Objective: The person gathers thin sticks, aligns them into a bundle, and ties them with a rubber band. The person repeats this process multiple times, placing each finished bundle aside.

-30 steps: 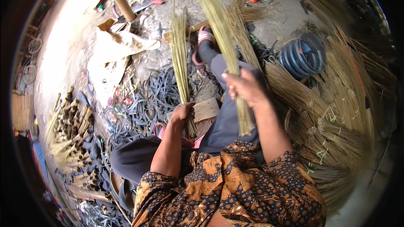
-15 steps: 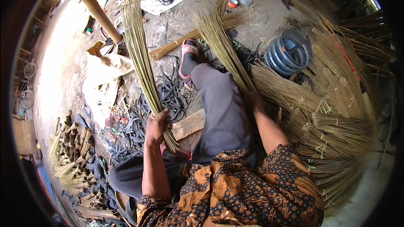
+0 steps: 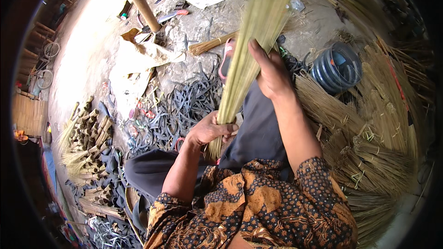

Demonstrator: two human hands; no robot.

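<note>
A long bundle of thin, yellowish-green sticks point(image 3: 244, 64) stands tilted in front of me, its upper part smeared by motion. Near its lower end my left hand point(image 3: 212, 129) is closed around it, thumb across the front. Higher up, my right hand point(image 3: 275, 76) rests against the bundle's right side with the thumb stretched upward; its other fingers are partly hidden. Under the bundle is my right leg point(image 3: 258, 129) in dark trousers. Beyond it, a tied bundle of brown sticks point(image 3: 212, 44) lies on the floor.
Black rubbery strips point(image 3: 184, 106) litter the floor ahead. Stacked stick bundles point(image 3: 378, 157) lie at right, by a clear ribbed tub point(image 3: 337, 68). Short brown bundles point(image 3: 90, 131) are piled at left. A bamboo post point(image 3: 138, 2) stands near a red-handled blade point(image 3: 177, 14).
My left hand has carried its bundle rightward. The right hand has risen from beside my leg to touch it. The second bundle across my leg no longer shows there; the held one looks wider.
</note>
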